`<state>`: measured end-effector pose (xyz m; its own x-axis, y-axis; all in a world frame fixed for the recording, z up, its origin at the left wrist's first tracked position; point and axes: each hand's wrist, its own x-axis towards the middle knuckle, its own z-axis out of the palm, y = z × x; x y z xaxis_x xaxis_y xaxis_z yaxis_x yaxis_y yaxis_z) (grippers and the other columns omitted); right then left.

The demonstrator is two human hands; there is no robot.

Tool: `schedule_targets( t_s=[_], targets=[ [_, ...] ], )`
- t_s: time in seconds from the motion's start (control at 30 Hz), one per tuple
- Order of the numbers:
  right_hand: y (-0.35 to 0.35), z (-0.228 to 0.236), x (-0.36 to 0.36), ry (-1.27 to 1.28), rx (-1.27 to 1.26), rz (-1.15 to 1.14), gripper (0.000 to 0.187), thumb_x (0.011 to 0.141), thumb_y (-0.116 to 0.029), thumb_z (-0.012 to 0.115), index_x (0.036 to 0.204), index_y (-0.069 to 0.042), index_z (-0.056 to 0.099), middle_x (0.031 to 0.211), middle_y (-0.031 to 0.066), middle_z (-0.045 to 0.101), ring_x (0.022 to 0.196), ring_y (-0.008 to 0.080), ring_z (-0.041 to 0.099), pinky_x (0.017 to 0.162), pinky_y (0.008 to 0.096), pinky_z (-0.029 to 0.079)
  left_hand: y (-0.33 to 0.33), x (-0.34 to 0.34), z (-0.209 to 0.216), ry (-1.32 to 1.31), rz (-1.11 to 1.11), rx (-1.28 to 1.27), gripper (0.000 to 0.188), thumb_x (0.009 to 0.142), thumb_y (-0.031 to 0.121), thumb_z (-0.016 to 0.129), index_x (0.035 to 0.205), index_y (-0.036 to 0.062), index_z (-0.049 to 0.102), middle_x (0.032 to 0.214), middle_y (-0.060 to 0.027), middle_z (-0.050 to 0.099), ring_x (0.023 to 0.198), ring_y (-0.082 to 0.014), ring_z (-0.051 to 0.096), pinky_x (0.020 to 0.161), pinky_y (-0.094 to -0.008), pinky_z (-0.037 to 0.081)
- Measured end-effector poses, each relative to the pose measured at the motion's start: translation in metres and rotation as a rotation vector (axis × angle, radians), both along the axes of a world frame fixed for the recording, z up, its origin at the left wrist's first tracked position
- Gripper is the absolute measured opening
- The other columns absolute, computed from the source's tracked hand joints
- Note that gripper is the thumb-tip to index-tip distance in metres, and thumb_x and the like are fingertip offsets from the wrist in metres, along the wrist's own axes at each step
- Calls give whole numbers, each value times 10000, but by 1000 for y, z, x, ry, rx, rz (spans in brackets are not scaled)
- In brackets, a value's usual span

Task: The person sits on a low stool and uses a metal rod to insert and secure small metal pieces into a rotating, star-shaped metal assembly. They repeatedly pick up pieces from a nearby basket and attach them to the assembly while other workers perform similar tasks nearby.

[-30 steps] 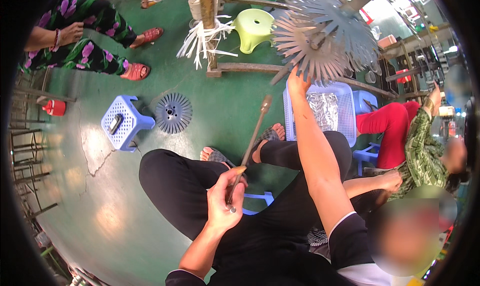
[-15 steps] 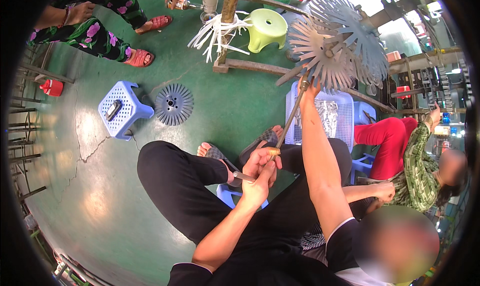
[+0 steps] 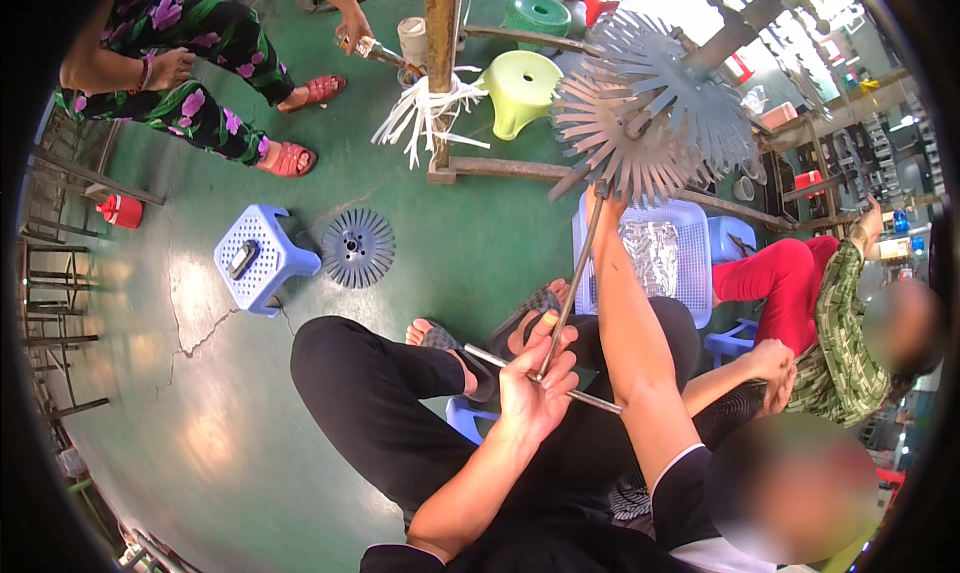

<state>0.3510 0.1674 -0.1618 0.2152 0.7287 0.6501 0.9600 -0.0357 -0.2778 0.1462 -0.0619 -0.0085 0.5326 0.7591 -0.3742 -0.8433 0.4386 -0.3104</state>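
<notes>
My left hand (image 3: 538,388) is closed around a metal T-handle wrench (image 3: 570,298), where its shaft meets the crossbar. The crossbar sticks out on both sides of the hand, and one finger wears a yellow wrap. From there the shaft slants up and away to the lower edge of a finned metal disc (image 3: 625,138). At that far end my right hand (image 3: 606,218) is beside the shaft, under the disc; its fingers are mostly hidden. A second, larger finned disc (image 3: 680,83) sits behind on the same metal frame.
A blue basket (image 3: 697,303) with shiny metal strips stands beyond my right knee. On the left are a blue stool (image 3: 262,258) bearing a dark object and a finned disc (image 3: 358,248) on the floor. White strips (image 3: 428,113) hang on a post. People are nearby.
The wrench's crossbar has swung round in my left hand, and both its ends now show. My left fingers have shifted their hold. My right hand stays by the disc.
</notes>
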Motion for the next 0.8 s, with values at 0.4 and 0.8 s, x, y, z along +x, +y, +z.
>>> schedule_targets(
  t_s=[0.4, 0.8],
  targets=[
    [30, -101, 59, 213, -266, -78, 340, 876, -293, 523, 1136, -82, 580, 1187, 128, 581, 1146, 318, 486, 976, 467, 346, 7, -4, -4, 1275, -70, 741, 424, 941, 56, 422, 1359, 18, 363, 1038, -100, 632, 502, -33, 371, 461, -196, 372],
    [-7, -12, -7, -223, -199, -131, 370, 793, -243, 618, 1132, -94, 619, 1198, 148, 575, 1158, 357, 500, 990, 489, 378, 15, -18, -5, 861, 27, 447, 350, 944, 47, 381, 1289, 30, 432, 1020, -166, 612, 449, -35, 295, 398, -160, 250]
  ],
)
